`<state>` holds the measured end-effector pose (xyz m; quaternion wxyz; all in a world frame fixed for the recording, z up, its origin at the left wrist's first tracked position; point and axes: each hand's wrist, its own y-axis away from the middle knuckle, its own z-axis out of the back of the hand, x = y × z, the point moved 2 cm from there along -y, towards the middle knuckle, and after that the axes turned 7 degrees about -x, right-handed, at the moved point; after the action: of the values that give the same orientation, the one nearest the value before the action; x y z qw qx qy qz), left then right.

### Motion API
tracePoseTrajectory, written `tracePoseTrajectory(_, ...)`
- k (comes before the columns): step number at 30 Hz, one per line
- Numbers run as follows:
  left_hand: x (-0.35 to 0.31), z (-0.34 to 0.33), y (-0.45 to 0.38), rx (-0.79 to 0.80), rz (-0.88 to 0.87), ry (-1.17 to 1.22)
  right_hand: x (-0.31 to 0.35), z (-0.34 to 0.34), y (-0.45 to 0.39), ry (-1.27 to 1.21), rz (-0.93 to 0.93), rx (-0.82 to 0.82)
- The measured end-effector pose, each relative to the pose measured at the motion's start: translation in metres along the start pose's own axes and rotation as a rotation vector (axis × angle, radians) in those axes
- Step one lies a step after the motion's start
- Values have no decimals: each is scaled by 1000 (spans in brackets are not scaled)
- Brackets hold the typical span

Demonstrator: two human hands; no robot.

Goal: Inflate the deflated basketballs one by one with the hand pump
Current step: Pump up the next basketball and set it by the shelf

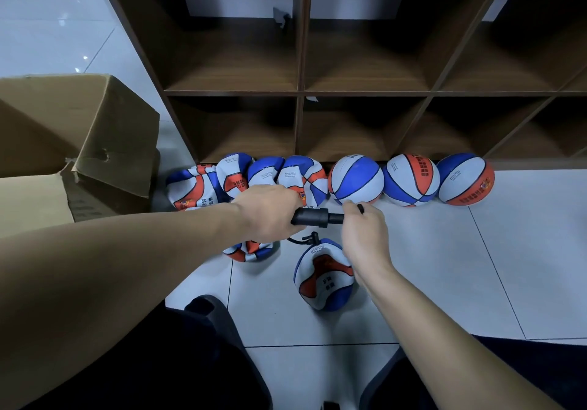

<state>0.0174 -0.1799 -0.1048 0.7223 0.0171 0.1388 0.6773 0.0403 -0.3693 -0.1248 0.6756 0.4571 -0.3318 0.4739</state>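
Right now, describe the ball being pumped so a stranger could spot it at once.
Start at the brown cubby shelf and the row of balls along its foot. Come nearer, past the black hand pump held in both hands, to the lone crumpled basketball on the white tiles. Unlike its neighbours, a thin black hose plugs into its top.
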Motion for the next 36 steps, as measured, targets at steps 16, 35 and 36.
tracePoseTrajectory(16,22,-3,2,79,17,23,-3,31,-19,50,-24,-56)
tracePoseTrajectory(35,-1,0,1,52,5,-33,-6,-3,10,-17,23,-33)
tracePoseTrajectory(36,-2,-1,1,52,4,-32,-5,-6,11,-9,30,-23)
